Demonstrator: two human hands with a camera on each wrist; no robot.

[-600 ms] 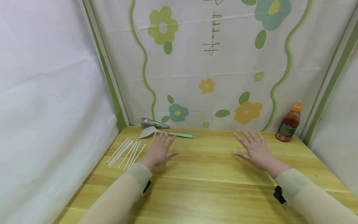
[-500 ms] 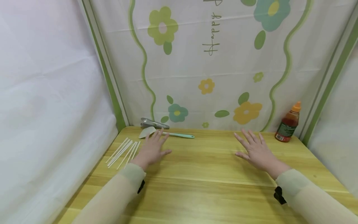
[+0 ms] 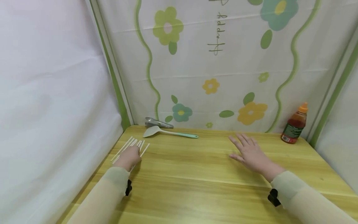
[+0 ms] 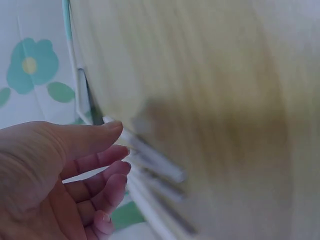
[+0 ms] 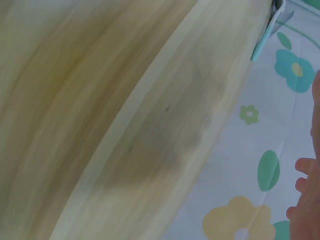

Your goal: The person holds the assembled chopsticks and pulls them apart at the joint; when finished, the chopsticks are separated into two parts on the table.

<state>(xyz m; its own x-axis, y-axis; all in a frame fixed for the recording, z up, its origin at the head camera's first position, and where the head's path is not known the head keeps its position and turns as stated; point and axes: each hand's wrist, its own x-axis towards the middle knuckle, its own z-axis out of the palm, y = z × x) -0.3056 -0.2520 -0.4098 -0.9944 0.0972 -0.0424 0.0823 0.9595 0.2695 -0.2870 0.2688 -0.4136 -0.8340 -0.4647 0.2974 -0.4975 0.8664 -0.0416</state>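
Note:
Several thin white sticks [image 3: 145,150] lie side by side at the left of the table. My left hand [image 3: 129,158] is down over them and hides part of the bundle. In the left wrist view its fingers are loosely bent, with a gap between thumb and fingertips, and the blurred sticks [image 4: 150,210] show just past the fingertips. My right hand [image 3: 251,155] hovers palm down at the right with fingers spread, holding nothing. Only a strip of the right hand [image 5: 306,200] shows at the edge of the right wrist view.
Behind the sticks lies a spatula [image 3: 179,134] with a pale head and mint handle. Metal tongs [image 3: 159,123] rest behind it by the backdrop. A red sauce bottle [image 3: 293,127] with an orange cap stands at the back right. Fabric walls [image 3: 56,93] enclose the table [image 3: 193,183].
My left hand has moved left and down from near the spatula onto the sticks, and its spread fingers have bent. The right hand has barely moved. The head view has shifted slightly.

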